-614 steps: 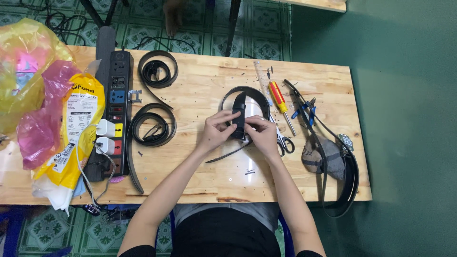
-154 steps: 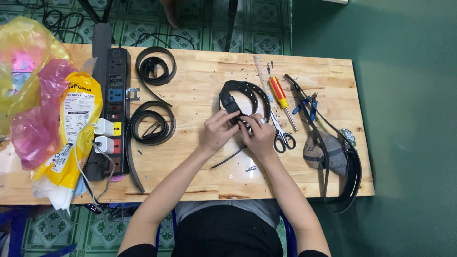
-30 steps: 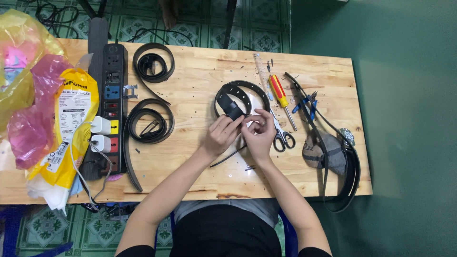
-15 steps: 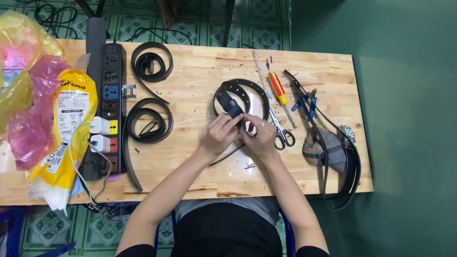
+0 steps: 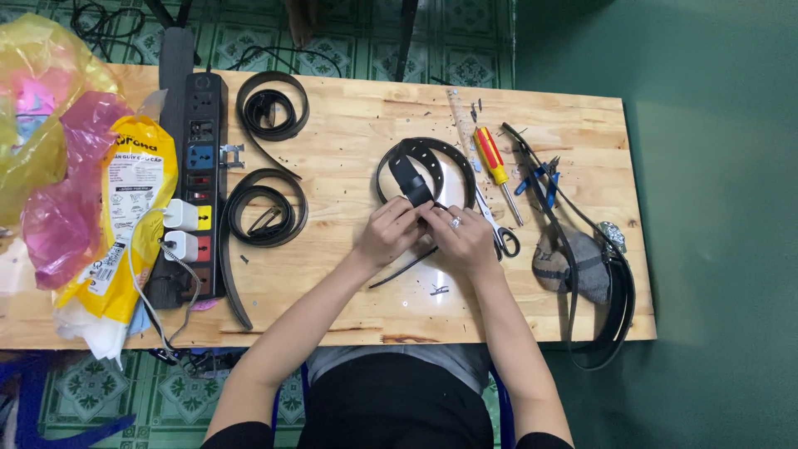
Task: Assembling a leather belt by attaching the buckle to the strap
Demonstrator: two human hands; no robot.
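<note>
Forearms reach out from the near edge of the wooden tabletop, and both hands meet at its middle over a coiled black belt. The left hand and the right hand are closed together around the near end of that belt, fingertips pinching the strap where it comes off the loop; a ring shows on the right hand. A thin dark strip slants out from under the hands toward the near edge. Just beside the right hand lie scissors, and a little farther out a screwdriver with a red and yellow handle and a clear ruler. Off to the right sit blue-handled pliers, a grey cloth pouch and a long black belt that loops past the tabletop's corner. To the left of the hands rest two more coiled black belts, one nearer and one farther, alongside a black power strip with two white plugs in it. At the far left edge lies a yellow packet among pink and yellow plastic bags. Beyond the tabletop is a green patterned tile floor.
</note>
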